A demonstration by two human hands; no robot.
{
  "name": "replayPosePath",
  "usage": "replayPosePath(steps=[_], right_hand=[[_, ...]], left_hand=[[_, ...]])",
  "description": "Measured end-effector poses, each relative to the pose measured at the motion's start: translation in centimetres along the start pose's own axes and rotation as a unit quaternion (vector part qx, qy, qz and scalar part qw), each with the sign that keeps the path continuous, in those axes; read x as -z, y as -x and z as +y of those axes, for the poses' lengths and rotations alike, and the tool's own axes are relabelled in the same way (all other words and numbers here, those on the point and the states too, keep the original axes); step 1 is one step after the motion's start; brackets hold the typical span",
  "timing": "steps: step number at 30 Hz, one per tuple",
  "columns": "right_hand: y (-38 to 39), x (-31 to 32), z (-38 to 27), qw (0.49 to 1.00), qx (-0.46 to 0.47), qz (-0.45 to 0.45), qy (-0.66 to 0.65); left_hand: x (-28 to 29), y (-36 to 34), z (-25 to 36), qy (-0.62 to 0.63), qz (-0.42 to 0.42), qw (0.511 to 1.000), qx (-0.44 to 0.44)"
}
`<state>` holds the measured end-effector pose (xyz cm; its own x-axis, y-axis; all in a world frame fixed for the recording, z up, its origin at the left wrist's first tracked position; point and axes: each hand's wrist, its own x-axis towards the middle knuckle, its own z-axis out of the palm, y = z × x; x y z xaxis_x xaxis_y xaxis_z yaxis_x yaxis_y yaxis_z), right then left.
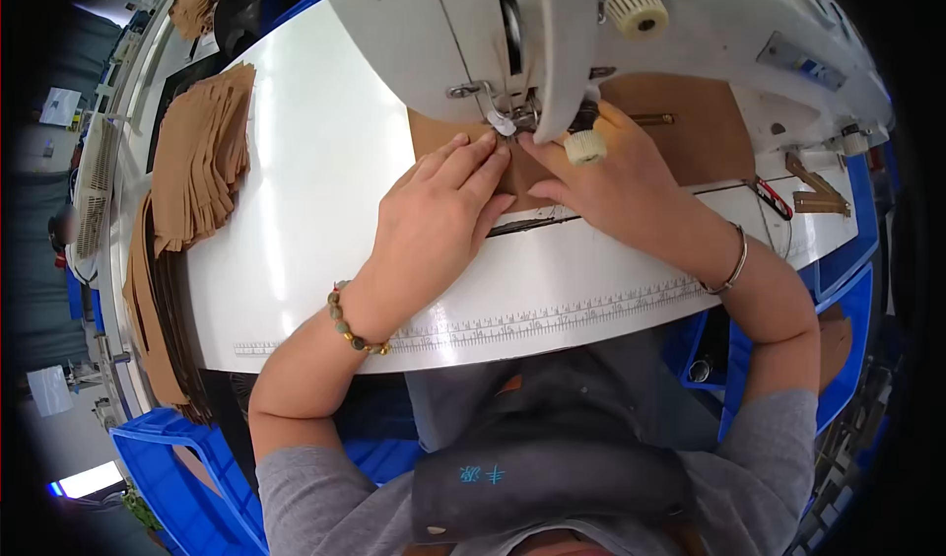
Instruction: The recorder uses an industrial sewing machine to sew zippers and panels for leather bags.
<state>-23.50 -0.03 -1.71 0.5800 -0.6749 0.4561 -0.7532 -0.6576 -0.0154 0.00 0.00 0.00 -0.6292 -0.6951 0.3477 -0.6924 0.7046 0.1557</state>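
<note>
My left hand (434,206) lies with extended fingers on a brown piece of material (690,132) under the white sewing machine (443,24), its fingertips just left of the presser foot (522,117). My right hand (611,181) is on the same piece right of the foot, thumb and index finger apart and pointing toward the left hand; its other fingers are partly hidden by the machine and a cream knob (585,147). Neither hand shows anything gripped in it.
Stacks of brown cut pieces (197,152) line the left of the white table (315,211). A red-handled tool (774,196) and brown strips (818,199) lie at the right. Blue bins (172,462) flank my seat, and a ruler scale (532,314) runs along the front edge.
</note>
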Motion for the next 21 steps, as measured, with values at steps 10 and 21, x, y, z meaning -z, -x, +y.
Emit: replayPosePath(steps=[10, 21], right_hand=[[-0.09, -0.27, 0.26, 1.000, 0.011, 0.007, 0.009], [-0.25, -0.20, 0.46, 1.000, 0.006, -0.010, 0.010]], left_hand=[[-0.28, -0.18, -0.16, -0.004, 0.013, 1.000, -0.006], [-0.45, -0.37, -0.38, 0.000, 0.025, 1.000, -0.004]])
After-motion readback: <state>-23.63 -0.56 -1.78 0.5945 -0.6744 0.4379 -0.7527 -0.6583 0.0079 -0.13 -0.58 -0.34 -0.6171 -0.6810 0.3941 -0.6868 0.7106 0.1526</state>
